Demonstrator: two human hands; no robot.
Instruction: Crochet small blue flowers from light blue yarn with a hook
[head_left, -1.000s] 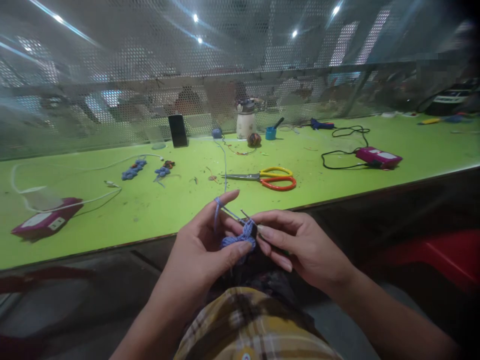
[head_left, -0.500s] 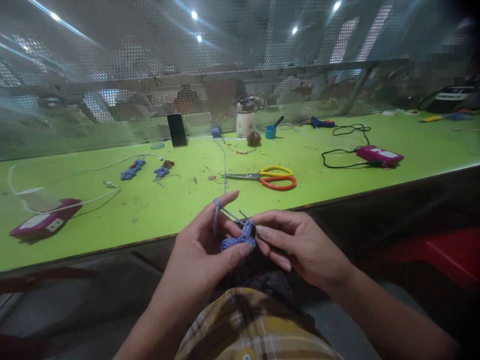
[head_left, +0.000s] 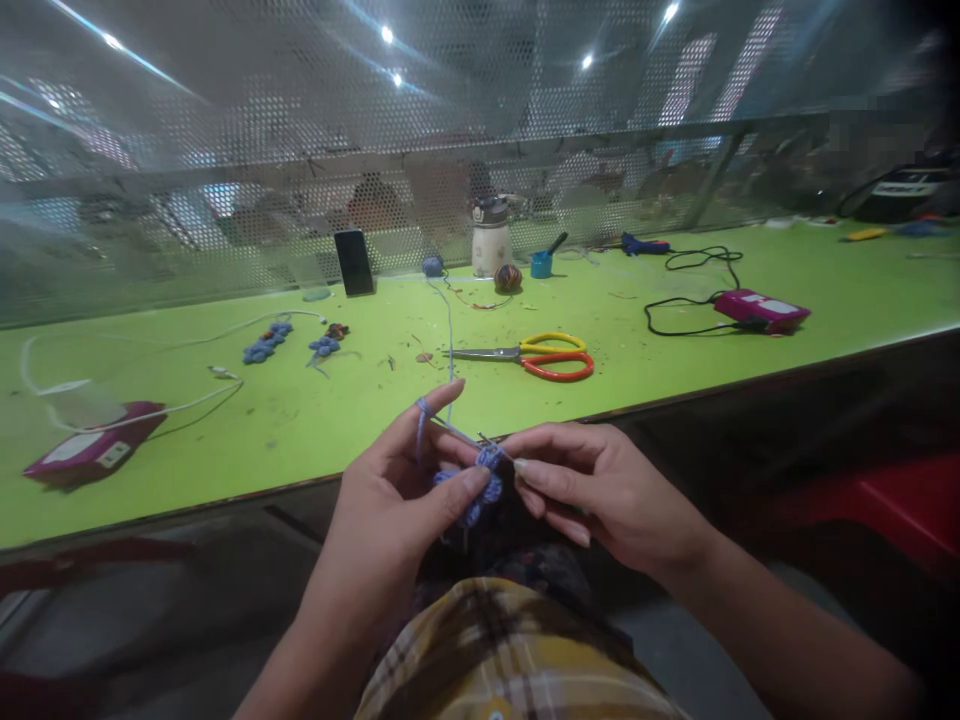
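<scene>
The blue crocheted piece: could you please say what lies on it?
The thumb of the left hand crosses the piece, hiding the part beneath; a hook tip shows at its upper edge.

The crocheted piece looks like matt, ridged yarn, and the slim hook like smooth metal. The scissors pair metal blades with glossy, plastic-looking handles; the bench has a smooth, faintly shiny top, the phone a glossy face.
</scene>
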